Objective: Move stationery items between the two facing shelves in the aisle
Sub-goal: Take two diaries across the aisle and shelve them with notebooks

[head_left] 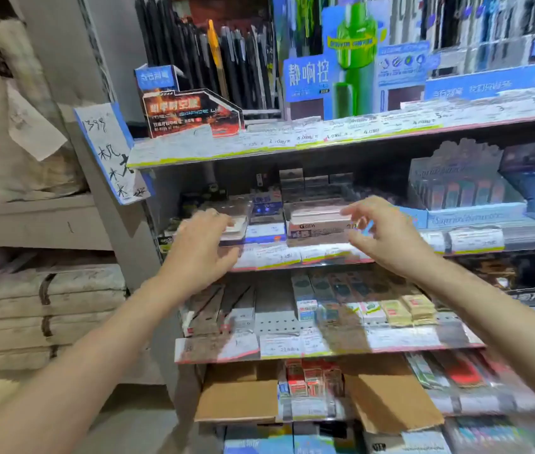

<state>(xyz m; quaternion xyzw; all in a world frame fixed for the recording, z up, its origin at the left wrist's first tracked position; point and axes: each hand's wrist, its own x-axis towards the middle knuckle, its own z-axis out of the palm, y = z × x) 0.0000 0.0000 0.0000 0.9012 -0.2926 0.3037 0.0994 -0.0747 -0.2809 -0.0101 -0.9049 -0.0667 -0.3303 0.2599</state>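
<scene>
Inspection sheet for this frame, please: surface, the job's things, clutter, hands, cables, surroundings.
Surface: shelf with price labels along its front edge, closely stocked.
Job's things: pink box and a smaller white box at the shelf front; image blurred, contents unreadable.
Clutter: open cardboard box two shelves down, flaps spread.
Hands: left hand rests on the white box, grip unclear; right hand open, fingers spread beside the pink box.
Cables: nothing seen.
Surroundings: pens on the top shelf; handwritten sign on the upright; tied paper bundles at left.
</scene>
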